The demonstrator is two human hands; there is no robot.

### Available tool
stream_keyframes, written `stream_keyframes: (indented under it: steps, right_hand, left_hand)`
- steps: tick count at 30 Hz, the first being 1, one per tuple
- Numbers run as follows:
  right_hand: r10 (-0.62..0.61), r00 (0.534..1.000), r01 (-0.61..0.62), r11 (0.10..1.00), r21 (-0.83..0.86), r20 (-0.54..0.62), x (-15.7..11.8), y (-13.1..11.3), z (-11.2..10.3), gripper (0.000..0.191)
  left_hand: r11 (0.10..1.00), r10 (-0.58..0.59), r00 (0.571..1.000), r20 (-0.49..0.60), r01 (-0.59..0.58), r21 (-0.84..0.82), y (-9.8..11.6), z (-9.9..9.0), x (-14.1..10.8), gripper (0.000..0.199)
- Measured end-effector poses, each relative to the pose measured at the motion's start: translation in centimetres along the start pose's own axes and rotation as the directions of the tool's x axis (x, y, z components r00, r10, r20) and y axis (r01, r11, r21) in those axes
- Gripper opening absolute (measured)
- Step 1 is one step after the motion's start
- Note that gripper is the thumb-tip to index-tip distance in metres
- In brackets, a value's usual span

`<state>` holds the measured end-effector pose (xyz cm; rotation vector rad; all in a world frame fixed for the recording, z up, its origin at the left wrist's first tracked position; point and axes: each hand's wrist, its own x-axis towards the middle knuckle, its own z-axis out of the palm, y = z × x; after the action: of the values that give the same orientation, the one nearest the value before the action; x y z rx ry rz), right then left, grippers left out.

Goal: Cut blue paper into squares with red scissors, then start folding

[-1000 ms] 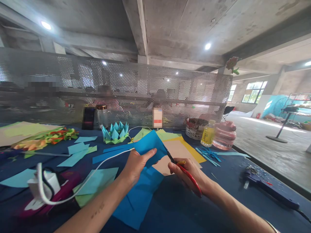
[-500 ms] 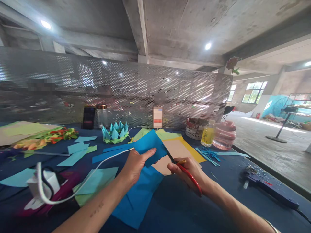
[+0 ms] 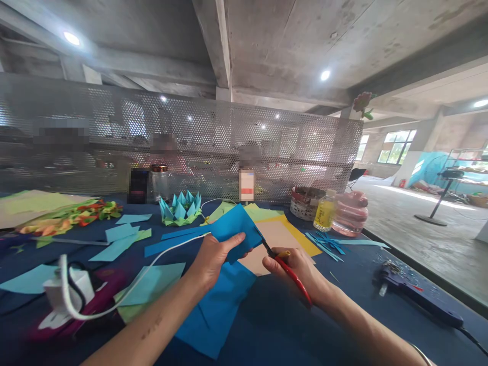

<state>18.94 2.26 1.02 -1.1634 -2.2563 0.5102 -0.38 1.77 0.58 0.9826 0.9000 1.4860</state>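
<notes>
A folded or stacked piece of blue paper [image 3: 237,229] is pinched in my left hand [image 3: 216,254], thumb on top. My right hand [image 3: 297,267] grips red-handled scissors [image 3: 292,274], whose dark blades meet the right edge of that blue paper. Below my hands lies a larger blue sheet [image 3: 221,310] on the dark blue tabletop. Behind the scissors, a pale pink sheet [image 3: 276,236] rests over a yellow one [image 3: 305,241]. Thin blue strips [image 3: 328,244] are scattered to the right.
A teal folded-paper crown [image 3: 181,209], a yellow-labelled bottle [image 3: 325,213], a pink jug [image 3: 349,216] and a basket [image 3: 305,203] stand towards the back. A glue gun [image 3: 423,297] lies right. A white cable [image 3: 148,269] runs from a power strip [image 3: 91,305] at left.
The scissors and my right hand have shifted very slightly, with the blades a little closer together at the paper's edge. My left hand looks unchanged.
</notes>
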Motion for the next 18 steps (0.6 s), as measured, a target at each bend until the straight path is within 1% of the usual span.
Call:
stream_keyframes:
  steps: [4, 7, 10, 14, 18]
  right_hand:
    - [-0.003, 1.0, 0.002, 0.999, 0.035, 0.026, -0.18, -0.4, -0.02, 0.052]
    - [0.005, 0.999, -0.007, 0.999, 0.04, 0.036, -0.27, -0.63, -0.12, 0.052]
    - [0.005, 0.999, -0.006, 0.999, 0.031, 0.032, -0.29, -0.61, -0.2, 0.052]
    - [-0.016, 1.0, 0.015, 0.999, 0.043, 0.021, -0.21, -0.39, -0.17, 0.053]
    - [0.001, 1.0, -0.001, 0.998, 0.062, -0.001, -0.1, -0.42, -0.13, 0.054]
  left_hand:
    - [1.0, -0.007, 1.0, -0.004, 0.007, 0.013, -0.04, -0.03, -0.02, 0.023]
    - [1.0, 0.006, 0.999, 0.038, -0.007, 0.03, 0.09, 0.28, -0.44, 0.023]
    - [0.999, 0.016, 0.996, 0.082, -0.02, 0.045, 0.02, 0.56, -0.76, 0.025]
    - [0.999, 0.005, 0.996, 0.091, -0.008, 0.034, -0.22, 0.62, -0.72, 0.028]
    - [1.0, 0.001, 0.996, 0.09, -0.003, 0.025, -0.31, 0.51, -0.59, 0.028]
